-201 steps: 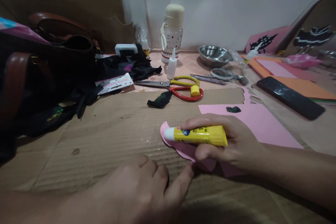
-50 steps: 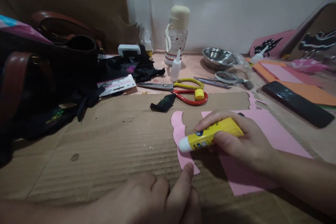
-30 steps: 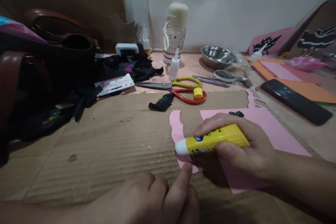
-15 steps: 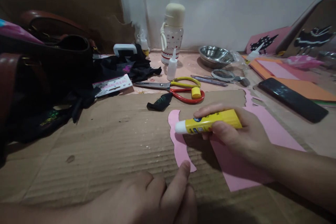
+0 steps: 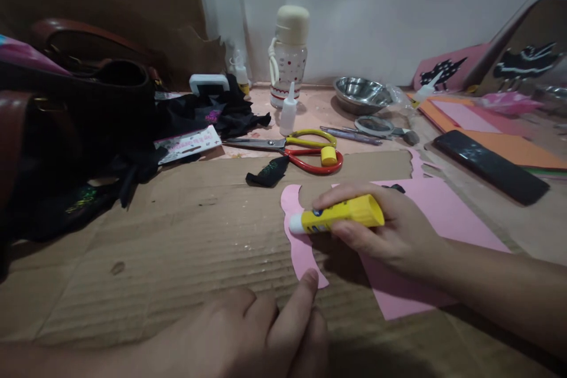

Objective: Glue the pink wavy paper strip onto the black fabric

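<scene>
Hands [image 5: 394,236] on glue stick [image 5: 339,215] & pink strip [image 5: 303,257], metal bowl [image 5: 348,103], btl [image 5: 292,53] behind

Dim, greyish light covers the scene; the wall [image 5: 363,18] is palest, while the bag [image 5: 88,100] sinks into near-black at the left. Small glints dot the cardboard [image 5: 177,236], bowl [image 5: 361,97] and phone [image 5: 491,168]. A soft shadow falls below the glue stick [image 5: 339,214], whose lettering is blurred. The edges look stretched.
</scene>
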{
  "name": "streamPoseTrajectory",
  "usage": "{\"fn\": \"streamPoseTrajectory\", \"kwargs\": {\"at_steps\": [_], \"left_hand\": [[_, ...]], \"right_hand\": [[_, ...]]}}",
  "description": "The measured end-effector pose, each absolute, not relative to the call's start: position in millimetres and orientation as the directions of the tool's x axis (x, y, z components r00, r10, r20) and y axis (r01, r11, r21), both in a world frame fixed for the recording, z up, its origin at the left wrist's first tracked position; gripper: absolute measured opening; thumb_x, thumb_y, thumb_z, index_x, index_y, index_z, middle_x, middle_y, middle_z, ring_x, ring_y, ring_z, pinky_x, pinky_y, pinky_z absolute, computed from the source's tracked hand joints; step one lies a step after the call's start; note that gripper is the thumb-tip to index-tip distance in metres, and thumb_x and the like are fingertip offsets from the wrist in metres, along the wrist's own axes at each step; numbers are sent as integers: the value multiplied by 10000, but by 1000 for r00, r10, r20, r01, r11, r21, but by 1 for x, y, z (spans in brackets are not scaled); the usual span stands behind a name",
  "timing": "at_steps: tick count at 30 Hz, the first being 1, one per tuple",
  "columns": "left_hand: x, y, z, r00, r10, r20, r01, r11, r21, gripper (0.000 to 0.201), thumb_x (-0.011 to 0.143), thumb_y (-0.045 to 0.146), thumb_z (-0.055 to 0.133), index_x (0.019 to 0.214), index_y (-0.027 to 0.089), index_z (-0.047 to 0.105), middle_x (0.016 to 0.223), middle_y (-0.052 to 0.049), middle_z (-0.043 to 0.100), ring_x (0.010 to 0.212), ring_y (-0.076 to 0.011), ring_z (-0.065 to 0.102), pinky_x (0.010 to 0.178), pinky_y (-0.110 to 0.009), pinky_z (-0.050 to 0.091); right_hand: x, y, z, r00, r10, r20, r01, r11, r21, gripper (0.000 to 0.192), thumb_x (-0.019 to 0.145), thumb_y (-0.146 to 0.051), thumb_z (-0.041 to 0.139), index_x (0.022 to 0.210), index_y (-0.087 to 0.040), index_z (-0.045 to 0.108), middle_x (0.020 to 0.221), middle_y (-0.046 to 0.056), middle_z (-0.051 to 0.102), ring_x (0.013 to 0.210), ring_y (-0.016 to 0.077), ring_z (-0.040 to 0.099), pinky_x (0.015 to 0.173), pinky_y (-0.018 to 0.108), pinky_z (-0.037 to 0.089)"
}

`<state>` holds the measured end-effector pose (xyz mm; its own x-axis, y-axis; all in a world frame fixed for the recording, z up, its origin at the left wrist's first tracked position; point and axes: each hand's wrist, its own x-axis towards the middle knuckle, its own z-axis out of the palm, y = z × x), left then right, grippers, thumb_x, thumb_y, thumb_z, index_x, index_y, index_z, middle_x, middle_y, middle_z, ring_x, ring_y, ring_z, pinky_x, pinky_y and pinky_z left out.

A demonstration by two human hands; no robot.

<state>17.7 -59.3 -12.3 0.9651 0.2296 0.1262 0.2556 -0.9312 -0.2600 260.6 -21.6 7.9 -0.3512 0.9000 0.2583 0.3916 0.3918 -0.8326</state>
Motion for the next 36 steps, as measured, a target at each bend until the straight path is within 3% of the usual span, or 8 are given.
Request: {"fn": "streamPoseTrajectory", "kwargs": {"at_steps": [3, 6, 11, 16, 23, 26, 30, 36], "left_hand": [[18, -59, -14, 957, 244, 155, 276, -933, -233, 270, 1022, 138, 384, 1193, 176, 589, 1159, -61, 783, 471, -168, 619, 393, -347, 457], [18, -59, -15, 956, 240, 167, 275, -933, -233, 272, 1029, 142, 369, 1172, 175, 598, 1156, -73, 784, 483, -165, 616, 404, -340, 445], [18, -58, -15, 958, 244, 154, 277, -928, -250, 244, 1029, 145, 368, 1110, 191, 593, 1154, -73, 785, 422, -161, 546, 388, -356, 397], [16, -59, -15, 956, 241, 168, 276, -931, -237, 209, 1027, 174, 419, 1138, 185, 596, 1193, -85, 771, 470, -154, 575, 406, -345, 397], [15, -62, -17, 945, 265, 191, 306, -923, -233, 205, 998, 173, 485, 1171, 194, 593, 1209, -65, 768, 480, -162, 596, 422, -360, 417], [14, -62, -19, 937, 276, 215, 321, -922, -215, 206, 1003, 178, 485, 1173, 196, 600, 1237, -57, 760, 494, -163, 619, 417, -359, 433], [14, -59, -21, 944, 251, 214, 296, -931, -212, 208, 1003, 181, 500, 1177, 186, 615, 1176, -56, 775, 482, -151, 602, 406, -342, 429], [16, -57, -20, 948, 238, 210, 283, -935, -216, 200, 1003, 210, 526, 1178, 180, 617, 1118, -61, 784, 475, -143, 558, 413, -329, 379]], "right_hand": [[264, -21, 4, -256, 918, 303, 371, 383, -846, 219, 935, -390, 734, 1104, -251, 731, 1046, 35, 787, 851, 188, 743, 744, 281, 584], [267, -24, 4, -194, 934, 301, 269, 346, -899, 202, 965, -410, 696, 1078, -243, 711, 1035, 44, 768, 848, 191, 734, 699, 281, 582], [264, -28, 11, -380, 892, 247, 289, 368, -884, 150, 957, -342, 674, 899, -204, 693, 810, 20, 735, 617, 132, 649, 544, 231, 504], [260, -22, 14, -390, 890, 237, 337, 378, -863, 140, 942, -318, 686, 847, -215, 688, 808, 20, 746, 694, 157, 688, 642, 253, 550], [264, -16, 3, -274, 927, 256, 374, 348, -860, 180, 946, -406, 718, 1020, -242, 718, 975, 8, 777, 819, 160, 728, 726, 258, 578], [265, -18, 1, -179, 944, 276, 345, 323, -881, 235, 932, -428, 737, 1086, -251, 715, 1048, 23, 763, 767, 151, 710, 695, 271, 586], [265, -21, 5, -195, 952, 237, 230, 280, -932, 171, 962, -388, 681, 967, -218, 694, 923, 35, 752, 631, 132, 658, 543, 242, 542], [261, -20, 10, -310, 940, 145, 306, 243, -920, 203, 965, -369, 653, 868, -194, 687, 758, 11, 700, 577, 121, 609, 520, 233, 498]]}}
